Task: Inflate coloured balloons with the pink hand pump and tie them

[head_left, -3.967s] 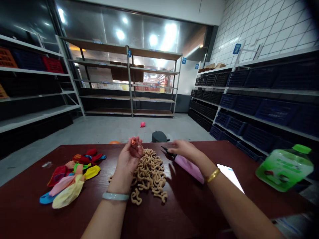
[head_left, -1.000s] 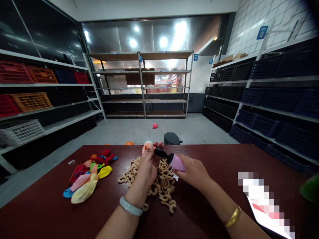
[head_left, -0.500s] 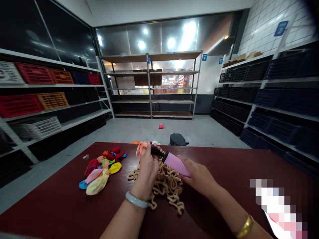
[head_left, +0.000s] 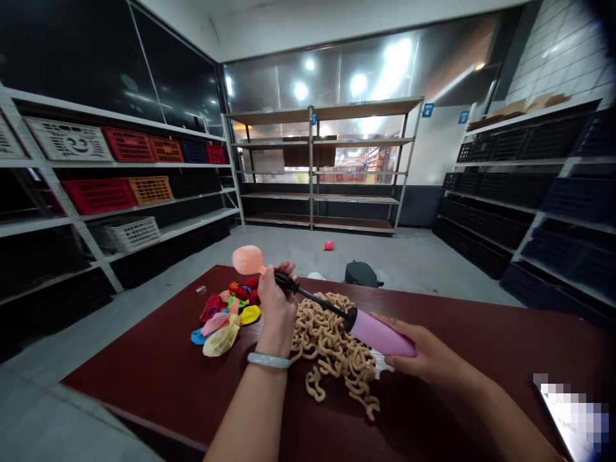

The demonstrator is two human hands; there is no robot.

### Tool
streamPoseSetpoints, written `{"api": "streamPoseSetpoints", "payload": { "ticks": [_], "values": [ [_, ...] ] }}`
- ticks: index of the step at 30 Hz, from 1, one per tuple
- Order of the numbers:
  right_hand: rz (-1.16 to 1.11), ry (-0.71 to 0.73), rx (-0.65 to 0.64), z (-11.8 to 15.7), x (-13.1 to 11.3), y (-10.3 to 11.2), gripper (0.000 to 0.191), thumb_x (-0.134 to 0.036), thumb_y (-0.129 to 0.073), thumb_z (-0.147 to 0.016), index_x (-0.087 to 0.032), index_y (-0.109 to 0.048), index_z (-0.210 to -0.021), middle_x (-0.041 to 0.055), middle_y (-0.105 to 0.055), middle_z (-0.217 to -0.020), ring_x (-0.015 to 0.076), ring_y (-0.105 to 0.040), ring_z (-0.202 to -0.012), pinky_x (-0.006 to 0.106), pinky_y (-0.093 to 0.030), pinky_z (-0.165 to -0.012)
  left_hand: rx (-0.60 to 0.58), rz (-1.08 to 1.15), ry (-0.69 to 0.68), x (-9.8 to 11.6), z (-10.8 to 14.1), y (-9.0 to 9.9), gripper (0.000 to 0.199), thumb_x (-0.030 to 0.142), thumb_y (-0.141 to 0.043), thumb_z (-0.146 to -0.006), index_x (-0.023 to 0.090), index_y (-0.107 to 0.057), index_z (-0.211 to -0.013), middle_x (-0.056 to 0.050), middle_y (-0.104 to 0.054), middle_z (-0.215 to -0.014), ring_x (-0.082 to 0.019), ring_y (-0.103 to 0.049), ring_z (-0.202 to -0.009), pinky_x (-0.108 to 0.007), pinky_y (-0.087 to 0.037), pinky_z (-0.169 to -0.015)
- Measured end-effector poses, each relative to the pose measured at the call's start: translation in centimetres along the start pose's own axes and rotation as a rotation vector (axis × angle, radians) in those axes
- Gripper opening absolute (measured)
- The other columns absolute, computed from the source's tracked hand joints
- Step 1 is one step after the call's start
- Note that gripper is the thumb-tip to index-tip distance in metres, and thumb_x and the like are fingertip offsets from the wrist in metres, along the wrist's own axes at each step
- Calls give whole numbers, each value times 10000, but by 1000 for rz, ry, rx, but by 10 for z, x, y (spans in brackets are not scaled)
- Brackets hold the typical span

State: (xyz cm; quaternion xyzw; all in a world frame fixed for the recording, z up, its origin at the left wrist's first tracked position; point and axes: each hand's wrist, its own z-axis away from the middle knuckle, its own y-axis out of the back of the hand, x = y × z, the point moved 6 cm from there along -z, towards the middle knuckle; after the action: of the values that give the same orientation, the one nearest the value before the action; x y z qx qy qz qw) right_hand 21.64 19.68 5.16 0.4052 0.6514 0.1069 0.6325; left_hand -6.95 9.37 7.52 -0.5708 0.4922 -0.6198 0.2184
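Observation:
A balloon pump [head_left: 382, 332] is stretched between my hands, its thin black rod showing between the black nozzle end and the pink barrel. My left hand [head_left: 276, 308] is closed around the black end and the neck of an orange balloon [head_left: 247, 260], which is slightly swollen and points left. The pink barrel's far end sits in the grip of my right hand [head_left: 426, 353]. Under the pump lies a heap of tan, curly, twisted pieces [head_left: 332, 340]. Left of my left wrist is a pile of limp coloured balloons [head_left: 224, 330].
The dark red table [head_left: 158, 359] holds a partly pixelated phone-like object [head_left: 563, 417] at right. Beyond it, a dark grey bag-like thing [head_left: 363, 274] and a small pink ball [head_left: 328, 246] are on the floor. Shelves with crates [head_left: 99, 196] line both sides.
The hands have moved apart, drawing out the pump so its black rod shows. The orange balloon has swelled from crumpled to rounded. The view has turned left.

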Motion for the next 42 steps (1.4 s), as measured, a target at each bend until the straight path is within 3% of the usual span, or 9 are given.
{"api": "streamPoseSetpoints", "payload": {
  "ticks": [3,9,15,18,22,26,30,35,42],
  "values": [
    [-168,-34,-27,1,1,-2,700,-356,-678,-755,-250,-440,-1404,85,-584,-1284,279,-597,-1054,394,-490,-884,-7,0,69,-9,10,-5,181,283,-621,-789,190,-480,-853,-46,-661,-785,-173,-659,-716,-276,-481,-619],
    [-275,-124,-38,-3,3,-13,761,-394,-694,-741,-253,-399,-1428,101,-568,-1279,216,-629,-829,309,-539,-632,-214,37,190,-36,52,-37,237,299,-649,-788,191,-442,-752,56,-476,-591,-63,-430,-429,-194,-326,-423],
    [-357,-150,9,-10,0,-34,785,-448,-672,-764,-286,-334,-1455,92,-570,-1255,173,-619,-729,301,-528,-587,-168,-43,257,-60,81,-40,311,378,-648,-799,211,-388,-761,74,-438,-569,-54,-388,-396,-186,-315,-408],
    [-445,-189,-23,-11,2,-44,828,-469,-674,-759,-281,-293,-1470,81,-628,-1113,158,-610,-674,279,-514,-547,-157,-74,234,-54,70,-34,316,367,-665,-785,213,-390,-771,72,-445,-579,-54,-399,-404,-180,-315,-405],
    [-631,-311,-192,-1,11,-48,892,-454,-683,-758,-281,-209,-1493,32,-659,-852,130,-595,-564,230,-475,-473,-141,-25,144,-28,33,-21,303,280,-691,-752,201,-398,-749,61,-460,-604,-51,-418,-428,-164,-274,-385],
    [-724,-374,-283,12,24,-31,920,-456,-721,-722,-268,-241,-1484,42,-663,-832,129,-614,-552,199,-459,-434,-14,24,48,-3,0,-3,271,217,-666,-759,186,-400,-719,61,-452,-588,-47,-424,-438,-158,-253,-382],
    [-723,-376,-307,18,31,-17,902,-450,-722,-727,-255,-265,-1479,50,-672,-827,134,-631,-561,189,-455,-426,-30,14,-1,3,-4,-2,268,242,-664,-768,187,-407,-716,63,-444,-591,-47,-413,-433,-164,-260,-387],
    [-669,-346,-235,13,20,-12,846,-433,-720,-718,-259,-338,-1452,25,-662,-801,104,-591,-514,185,-457,-429,-110,13,10,-12,19,-16,273,270,-664,-777,193,-405,-736,61,-439,-615,-50,-413,-447,-163,-268,-386],
    [-572,-270,-130,0,6,-19,808,-405,-696,-737,-263,-346,-1451,29,-659,-877,110,-593,-552,209,-486,-461,-154,-34,192,-55,74,-36,312,329,-673,-775,220,-381,-789,67,-449,-628,-62,-436,-456,-174,-311,-401]
  ]
}}
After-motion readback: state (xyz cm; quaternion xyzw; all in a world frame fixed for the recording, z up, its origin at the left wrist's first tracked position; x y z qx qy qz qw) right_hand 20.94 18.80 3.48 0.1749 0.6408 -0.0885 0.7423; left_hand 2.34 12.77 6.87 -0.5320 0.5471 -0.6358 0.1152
